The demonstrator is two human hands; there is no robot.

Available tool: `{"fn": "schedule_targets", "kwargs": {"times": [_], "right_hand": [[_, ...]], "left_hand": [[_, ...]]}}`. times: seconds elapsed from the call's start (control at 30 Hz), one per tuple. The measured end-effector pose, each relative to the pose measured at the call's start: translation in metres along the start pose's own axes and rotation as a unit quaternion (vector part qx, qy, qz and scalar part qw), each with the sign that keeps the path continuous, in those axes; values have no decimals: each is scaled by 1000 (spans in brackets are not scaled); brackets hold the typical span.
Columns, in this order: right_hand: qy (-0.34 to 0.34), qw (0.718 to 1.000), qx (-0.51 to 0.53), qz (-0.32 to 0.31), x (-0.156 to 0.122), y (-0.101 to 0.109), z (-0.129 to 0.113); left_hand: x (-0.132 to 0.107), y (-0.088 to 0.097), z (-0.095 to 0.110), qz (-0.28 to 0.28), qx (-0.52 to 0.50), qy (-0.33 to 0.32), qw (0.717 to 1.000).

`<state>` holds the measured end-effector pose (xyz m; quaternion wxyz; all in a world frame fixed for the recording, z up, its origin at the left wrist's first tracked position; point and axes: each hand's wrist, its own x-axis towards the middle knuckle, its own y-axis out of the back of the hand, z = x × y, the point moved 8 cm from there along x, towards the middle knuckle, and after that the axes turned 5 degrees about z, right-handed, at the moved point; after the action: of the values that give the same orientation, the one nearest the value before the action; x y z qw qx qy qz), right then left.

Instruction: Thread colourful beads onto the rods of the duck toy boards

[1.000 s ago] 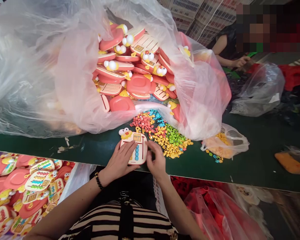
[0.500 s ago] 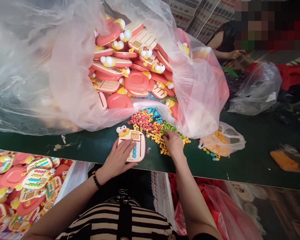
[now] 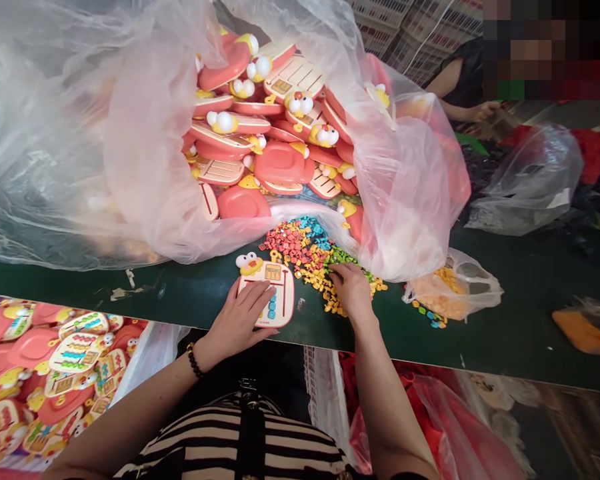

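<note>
A cream and red toy board with a yellow duck head [image 3: 275, 293] lies flat on the green table [image 3: 505, 313], with some blue beads in its slots. My left hand [image 3: 243, 317] rests on the board's left part, fingers stretched out flat. My right hand [image 3: 350, 288] lies on a heap of small coloured beads [image 3: 310, 257] in red, yellow, blue and green, just right of the board. Its fingers curl down into the yellow and green beads; whether they pinch any is hidden.
A big clear plastic bag [image 3: 105, 133] full of red duck boards [image 3: 275, 133] fills the table's back. A small bag of orange beads [image 3: 453, 283] lies to the right. A bin of finished boards [image 3: 55, 373] sits at lower left. Another person's arm [image 3: 455, 93] works at far right.
My right hand left the board's right edge, reached to the bead heap, and now stays there with little shift. My left hand stays on the board.
</note>
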<state>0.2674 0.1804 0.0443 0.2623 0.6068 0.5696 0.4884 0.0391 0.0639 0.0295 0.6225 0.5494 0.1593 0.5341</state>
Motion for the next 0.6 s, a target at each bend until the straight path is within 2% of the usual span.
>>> {"fn": "schedule_targets", "kwargs": {"times": [0.1,0.2,0.3,0.37,0.47,0.6], "right_hand": [[-6,998,18,58,-1,11,-14],[24,990,87,107,-8,8,-49],[89,987,105,77,-17,-18,-91],[114,989,75,58,-22,-33,-107],[118,992,27,36,-30,-43,-113],[138,990,0,-2,-46,-39,-116]], "left_hand": [[0,1,0,0,-2,0,1000],[1,0,0,-7,-3,1,1000],[1,-1,-1,-9,6,4,1000],[2,-1,-1,-8,8,5,1000],[2,-1,-1,-10,4,6,1000],[2,1,-1,-7,0,10,1000]]}}
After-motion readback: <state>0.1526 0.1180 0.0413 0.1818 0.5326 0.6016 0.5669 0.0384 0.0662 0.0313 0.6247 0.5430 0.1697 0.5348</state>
